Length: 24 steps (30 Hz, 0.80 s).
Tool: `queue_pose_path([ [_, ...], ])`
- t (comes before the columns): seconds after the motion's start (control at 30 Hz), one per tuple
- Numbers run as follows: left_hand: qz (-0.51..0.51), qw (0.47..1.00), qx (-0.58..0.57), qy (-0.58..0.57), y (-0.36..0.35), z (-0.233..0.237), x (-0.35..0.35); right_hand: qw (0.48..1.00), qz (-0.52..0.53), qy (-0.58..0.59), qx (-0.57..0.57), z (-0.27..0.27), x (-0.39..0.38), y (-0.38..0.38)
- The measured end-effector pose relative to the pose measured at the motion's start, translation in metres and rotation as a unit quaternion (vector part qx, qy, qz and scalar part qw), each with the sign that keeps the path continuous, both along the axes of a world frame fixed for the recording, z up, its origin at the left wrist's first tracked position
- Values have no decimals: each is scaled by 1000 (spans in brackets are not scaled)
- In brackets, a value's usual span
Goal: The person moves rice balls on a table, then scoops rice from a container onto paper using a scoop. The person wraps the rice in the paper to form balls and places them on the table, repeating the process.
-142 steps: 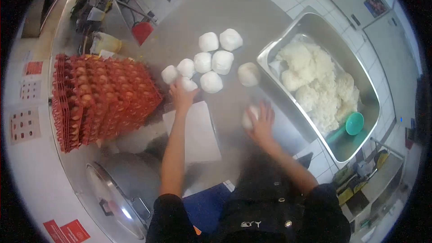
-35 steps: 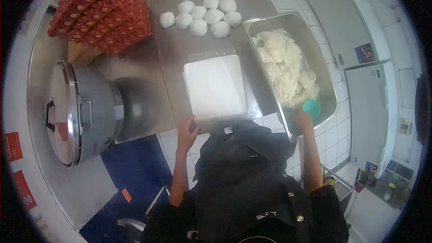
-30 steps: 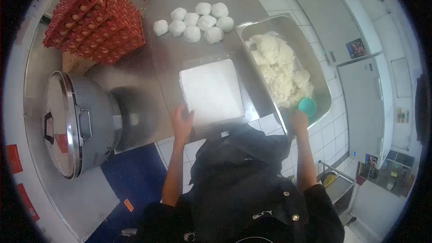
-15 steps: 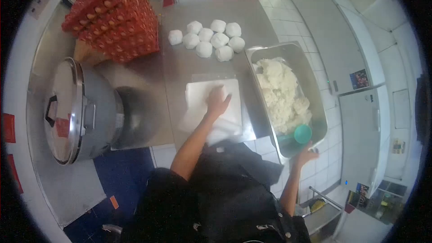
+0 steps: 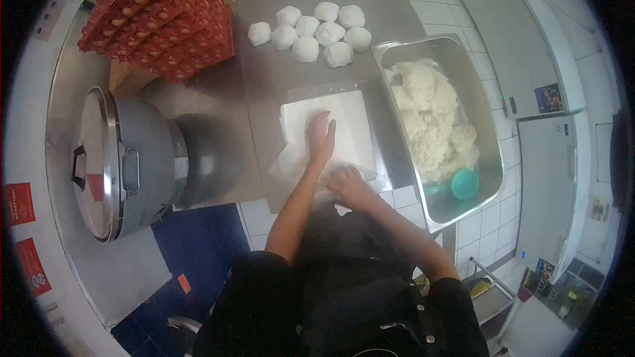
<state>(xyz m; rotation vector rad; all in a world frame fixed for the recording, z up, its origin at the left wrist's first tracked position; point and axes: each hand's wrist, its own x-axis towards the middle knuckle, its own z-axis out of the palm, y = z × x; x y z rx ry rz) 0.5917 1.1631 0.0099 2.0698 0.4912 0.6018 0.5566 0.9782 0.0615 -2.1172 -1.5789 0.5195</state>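
A stack of white paper sheets point(image 5: 350, 116) lies on the steel table, with a thin translucent sheet point(image 5: 288, 162) skewed over its near left corner. My left hand point(image 5: 322, 139) rests on the stack, fingers extended and thumb apart. At the near edge of the paper, my right hand point(image 5: 350, 187) has loosely bent fingers spread over the sheet; the fingertips are partly blurred. To the right stands a deep steel tray point(image 5: 497, 165) holding cooked white rice point(image 5: 430, 119). A green scoop point(image 5: 465, 184) lies in its near end, untouched.
Several white wrapped bundles point(image 5: 305, 49) sit on the table point(image 5: 264, 92) beyond the paper. At left are a large lidded metal pot point(image 5: 149, 158) and stacked red egg trays point(image 5: 172, 26). White cabinets point(image 5: 536, 172) line the right side, past a tiled floor.
My right hand has left the near end of the rice tray and moved left to the paper's near edge. My left hand stays on the stack. The camera view has shifted slightly.
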Motion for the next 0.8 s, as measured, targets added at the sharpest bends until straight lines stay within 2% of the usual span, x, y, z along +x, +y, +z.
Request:
queue_pose_path([
  [0.07,-32,999,-23,-6,11,-1,0,999,-29,-15,-4,-14,-9,1],
  [0.1,-38,994,-105,0,19,5,-2,999,-47,-24,-5,-17,-11,3],
  [0.17,-53,963,-266,5,43,25,-3,983,-117,135,30,-4,-2,6],
  [0.2,-55,957,-281,-55,60,27,-8,964,-154,213,49,5,6,8],
  [0.23,-23,961,-272,-44,72,62,-18,944,-205,251,61,12,16,11],
  [0.3,70,986,-145,-42,91,108,-40,891,-304,325,85,22,41,20],
  [0.37,39,997,-13,-69,104,136,-69,886,-341,304,83,12,66,27],
  [0.43,-16,999,19,-44,93,138,-87,883,-382,266,68,1,89,34],
  [0.53,-129,990,54,29,60,125,-91,876,-435,205,24,-11,112,46],
  [0.6,-231,964,120,57,40,103,-75,871,-456,184,-3,-19,121,52],
  [0.7,-245,942,202,112,20,70,-50,877,-461,133,-26,-29,127,56],
  [0.8,-212,918,285,177,16,40,-36,864,-502,7,46,-24,122,64],
])
